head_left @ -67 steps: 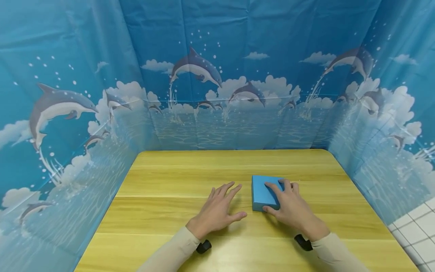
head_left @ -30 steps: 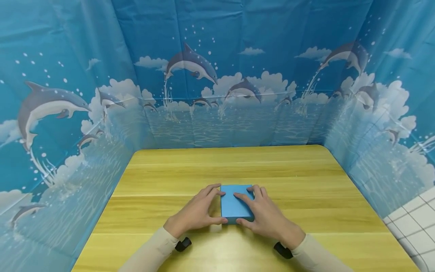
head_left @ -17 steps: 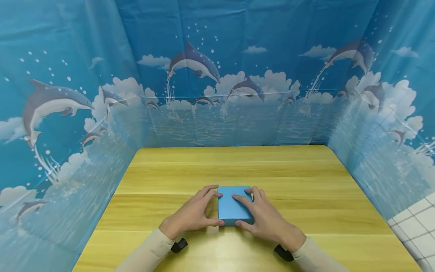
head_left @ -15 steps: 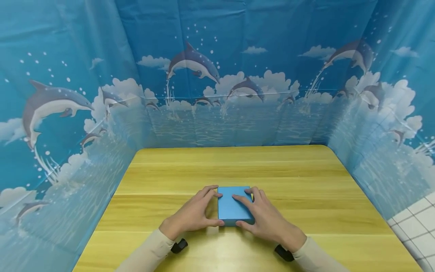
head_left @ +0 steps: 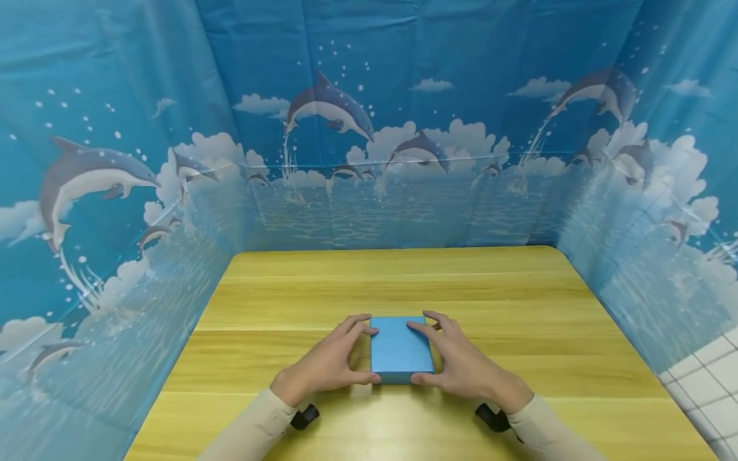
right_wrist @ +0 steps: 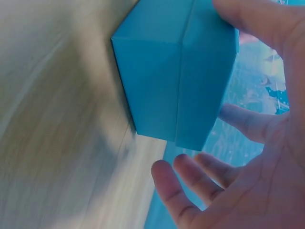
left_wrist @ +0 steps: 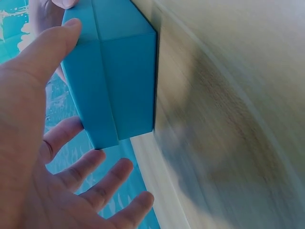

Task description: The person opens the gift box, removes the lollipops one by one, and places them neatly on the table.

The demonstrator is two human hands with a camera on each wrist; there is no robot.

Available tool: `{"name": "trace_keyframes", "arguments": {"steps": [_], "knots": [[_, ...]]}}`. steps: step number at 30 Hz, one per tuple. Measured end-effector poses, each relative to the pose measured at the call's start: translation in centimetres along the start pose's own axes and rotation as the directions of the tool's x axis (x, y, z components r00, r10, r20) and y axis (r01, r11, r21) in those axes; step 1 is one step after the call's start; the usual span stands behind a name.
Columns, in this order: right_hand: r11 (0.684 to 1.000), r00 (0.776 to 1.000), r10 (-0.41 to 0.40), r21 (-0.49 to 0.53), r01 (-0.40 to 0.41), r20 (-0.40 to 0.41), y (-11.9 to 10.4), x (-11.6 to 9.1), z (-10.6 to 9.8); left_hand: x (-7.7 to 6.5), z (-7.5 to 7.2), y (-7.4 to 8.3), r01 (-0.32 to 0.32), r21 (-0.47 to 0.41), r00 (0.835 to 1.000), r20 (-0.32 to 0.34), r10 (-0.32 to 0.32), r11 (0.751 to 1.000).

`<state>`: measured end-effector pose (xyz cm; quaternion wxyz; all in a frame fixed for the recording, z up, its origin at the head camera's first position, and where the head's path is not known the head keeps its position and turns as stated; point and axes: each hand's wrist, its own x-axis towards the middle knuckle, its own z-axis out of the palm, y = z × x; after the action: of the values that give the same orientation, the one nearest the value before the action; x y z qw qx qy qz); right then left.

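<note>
A square blue lidded box (head_left: pixel 399 346) lies flat near the middle of the yellow wooden table, between both hands. A seam between lid and base runs along its sides in the left wrist view (left_wrist: pixel 107 81). My left hand (head_left: pixel 325 360) holds the box's left side, thumb on the near face, index and middle fingertips at the top and far corner. On the right side my right hand (head_left: pixel 461 362) grips likewise, its thumb (right_wrist: pixel 233 12) against the near face and its index finger at the top edge. Whatever is inside the box is hidden.
The wood-grain table (head_left: pixel 277 294) stretches out around the box. A blue curtain printed with dolphins (head_left: pixel 426 211) encloses its back and sides. White floor tiles (head_left: pixel 712 374) show at the lower right. A black wrist strap (head_left: pixel 304 417) sits below the left hand.
My right hand brought the box left and nearer to the middle, where my left hand met its left side. Since then the right hand has shifted outward to the box's right edge.
</note>
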<state>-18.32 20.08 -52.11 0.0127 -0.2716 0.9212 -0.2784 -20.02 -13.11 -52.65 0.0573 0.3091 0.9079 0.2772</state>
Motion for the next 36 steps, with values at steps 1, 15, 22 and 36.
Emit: {"name": "trace_keyframes", "arguments": {"steps": [1, 15, 22, 36], "knots": [[1.000, 1.000, 0.003, 0.011, -0.003, 0.006, 0.15, -0.03, -0.13, 0.03, 0.04, 0.00, -0.004, -0.008, 1.000, 0.000, 0.004, 1.000], [0.998, 0.999, 0.001, 0.060, -0.004, 0.048, 0.80, -0.10, -0.50, 0.09, 0.25, -0.33, 0.013, -0.073, 1.000, 0.025, -0.012, 0.997], [0.999, 0.999, -0.004, 0.049, 0.002, 0.032, 0.91, 0.03, -0.64, 0.28, 0.00, -0.02, 0.018, -0.059, 1.000, 0.017, -0.017, 0.998], [0.999, 1.000, -0.008, 0.048, 0.006, 0.030, 1.08, 0.15, -0.47, 0.21, -0.22, -0.06, 0.021, -0.048, 1.000, 0.016, -0.020, 0.999]]}}
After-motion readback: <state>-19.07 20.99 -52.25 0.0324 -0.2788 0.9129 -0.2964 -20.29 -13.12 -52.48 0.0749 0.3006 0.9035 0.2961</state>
